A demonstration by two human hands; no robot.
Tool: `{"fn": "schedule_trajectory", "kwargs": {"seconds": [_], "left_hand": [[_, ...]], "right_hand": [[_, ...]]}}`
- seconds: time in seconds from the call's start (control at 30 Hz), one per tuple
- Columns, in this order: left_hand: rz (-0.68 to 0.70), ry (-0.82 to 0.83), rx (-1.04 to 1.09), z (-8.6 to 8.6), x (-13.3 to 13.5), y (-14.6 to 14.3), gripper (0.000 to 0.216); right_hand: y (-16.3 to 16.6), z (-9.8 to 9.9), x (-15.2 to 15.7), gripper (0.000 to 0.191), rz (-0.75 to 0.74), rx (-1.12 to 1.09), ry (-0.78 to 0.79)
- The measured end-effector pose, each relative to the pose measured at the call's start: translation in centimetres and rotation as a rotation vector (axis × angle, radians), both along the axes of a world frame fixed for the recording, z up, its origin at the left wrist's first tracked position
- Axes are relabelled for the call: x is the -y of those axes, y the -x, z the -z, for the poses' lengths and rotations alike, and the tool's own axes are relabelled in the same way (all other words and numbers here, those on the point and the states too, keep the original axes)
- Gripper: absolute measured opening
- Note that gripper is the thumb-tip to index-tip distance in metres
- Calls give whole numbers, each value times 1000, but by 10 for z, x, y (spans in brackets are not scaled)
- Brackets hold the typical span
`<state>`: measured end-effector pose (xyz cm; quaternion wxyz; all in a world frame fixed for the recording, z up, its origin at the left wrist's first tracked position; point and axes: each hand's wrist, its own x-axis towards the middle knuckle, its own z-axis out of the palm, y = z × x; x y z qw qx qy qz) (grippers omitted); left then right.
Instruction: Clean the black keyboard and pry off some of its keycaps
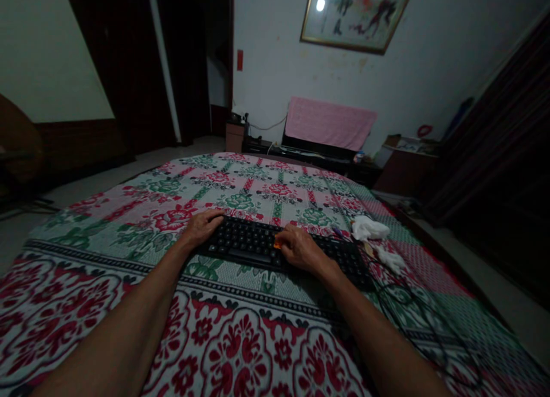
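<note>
A black keyboard [249, 242] lies flat on the patterned bedspread in front of me. My left hand [205, 224] is at its left end, fingers closed along the edge as if steadying it. Over the right-middle keys, my right hand [297, 247] is closed in a pinch on a small orange piece [278, 241]. That orange piece touches the keys; most of it is hidden by the fingers, so I cannot tell its kind. The number keys show to the right of my right wrist.
Crumpled white tissues [369, 228] lie on the bedspread [240, 339] beyond the keyboard's right end. A black cable [429, 322] loops at the right. Against the far wall, a pink towel [329, 122] covers something over a low dark stand. A cabinet [406, 168] stands at right.
</note>
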<state>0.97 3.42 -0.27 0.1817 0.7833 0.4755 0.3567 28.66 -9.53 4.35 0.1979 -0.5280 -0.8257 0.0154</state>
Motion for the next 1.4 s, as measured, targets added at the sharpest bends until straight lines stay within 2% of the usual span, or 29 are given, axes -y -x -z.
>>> {"fn": "schedule_trajectory", "kwargs": {"seconds": [0.07,0.17,0.3,0.43,0.57,0.7,0.8,0.9,1.17,1.3,1.4], "left_hand": [[-1,0,1,1,0,0,42],[6,-13,9,2,-1,1,41],[26,-47,-35,0,0,1,39],[9,-178,-204,-8,2,-7,32],[62,-251,-312,-13,6,-21,30],[100,-247,-337,-12,10,-26,28],[97,-248,-333,-11,11,-26,28],[69,-258,-342,-10,11,-26,28],[53,-293,-340,-9,12,-27,30],[63,-296,-336,-10,12,-27,30],[67,-275,-322,-9,12,-26,30]], "right_hand": [[-2,0,0,23,16,-31,-27],[4,2,0,25,-74,-87,-68],[16,6,2,26,-160,-66,-33],[18,3,4,22,-107,-17,-2],[6,-1,3,18,-36,35,19],[-1,-4,2,18,3,3,-19],[6,-3,3,23,-93,-57,-74],[15,-1,5,23,-154,-34,-38],[3,-8,6,18,4,25,35],[10,-7,7,23,-129,-38,-38],[17,-6,9,22,-200,-21,-6]]}}
